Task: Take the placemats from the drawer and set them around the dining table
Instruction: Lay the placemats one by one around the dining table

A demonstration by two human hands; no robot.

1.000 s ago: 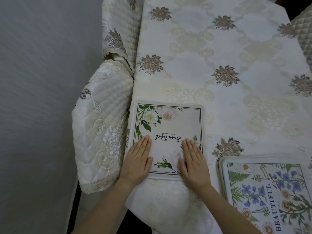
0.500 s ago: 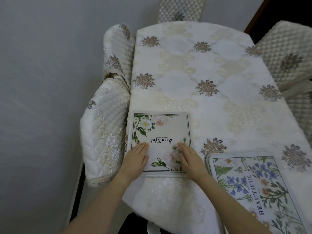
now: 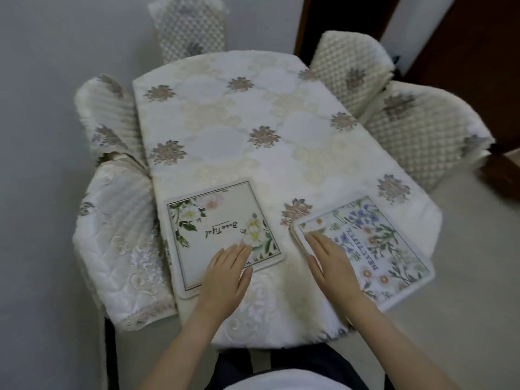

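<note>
Cream tablecloth [image 3: 253, 142] carried two placemats; left hand [image 3: 225, 280] lay flat, fingers together, on white-flower mat [image 3: 213, 229]; right hand [image 3: 332, 263] flat, slightly spread, on blue-flower mat [image 3: 374, 243].

A home dining room. The tabletop [image 3: 253, 114] wears a cream embroidered cloth with floral medallions, and chairs in quilted, lace-trimmed covers ring it: two at 9 o'clock [image 3: 118, 235], one at 12 o'clock [image 3: 188, 29], two at 2 o'clock [image 3: 422, 130]. Two floral placemats lie at the near end, one at 7 o'clock [image 3: 213, 229] and one at 4 o'clock [image 3: 380, 243] (each printed with the word "Beautiful"). A plain pale wall [image 3: 42, 80] stands at 9 o'clock, a dark wooden door [image 3: 464, 38] at 1 o'clock.
</note>
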